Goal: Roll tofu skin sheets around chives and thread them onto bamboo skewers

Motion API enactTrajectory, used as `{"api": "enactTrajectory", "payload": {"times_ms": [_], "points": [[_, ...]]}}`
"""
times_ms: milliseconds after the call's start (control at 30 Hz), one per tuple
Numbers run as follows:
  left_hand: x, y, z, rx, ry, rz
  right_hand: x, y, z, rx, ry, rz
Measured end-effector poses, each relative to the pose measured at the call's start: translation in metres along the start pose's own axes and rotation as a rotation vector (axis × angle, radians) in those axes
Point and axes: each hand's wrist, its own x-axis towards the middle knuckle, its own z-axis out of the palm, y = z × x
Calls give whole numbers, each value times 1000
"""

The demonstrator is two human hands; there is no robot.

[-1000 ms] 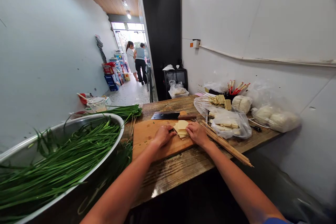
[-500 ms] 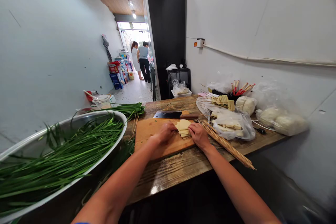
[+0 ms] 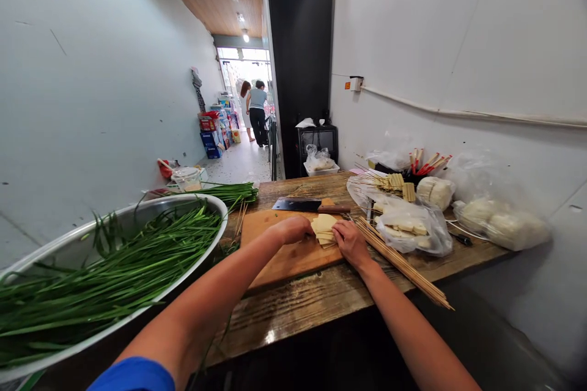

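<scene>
A small stack of pale yellow tofu-skin squares (image 3: 324, 226) lies on a wooden cutting board (image 3: 275, 250). My left hand (image 3: 293, 229) rests on the board, its fingers touching the stack's left side. My right hand (image 3: 349, 241) touches the stack's right side, fingers curled at its edge. A black cleaver (image 3: 302, 205) with a wooden handle lies flat just behind the stack. A bundle of bamboo skewers (image 3: 403, 266) lies right of my right hand.
A big metal basin (image 3: 137, 220) of green chives stands at the left. Plastic bags of tofu pieces (image 3: 413, 226) and white bundles (image 3: 499, 220) sit at the right by the wall. A black cabinet (image 3: 300, 67) stands beyond the table. Two people (image 3: 254, 110) stand far down the corridor.
The camera view has shifted, so everything sits slightly lower and more to the right. Both hands stay on the tofu-skin stack, left fingers pressed a little closer to it.
</scene>
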Motion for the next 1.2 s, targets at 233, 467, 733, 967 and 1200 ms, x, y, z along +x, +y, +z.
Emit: {"api": "enactTrajectory", "payload": {"times_ms": [233,467,733,967,1200], "points": [[14,7,-1,130,-150,-45,0,-2,-3,10,-9,4],[-33,3,-18,210,-17,-283,0,-2,-3,14,-14,-13],[-130,4,-23,341,17,-709,-2,2,1,37,3,-19],[-64,62,34,176,120,-117,-3,3,1,22,12,-20],[-64,28,38,250,191,-437,-4,3,1,13,5,-17]]}}
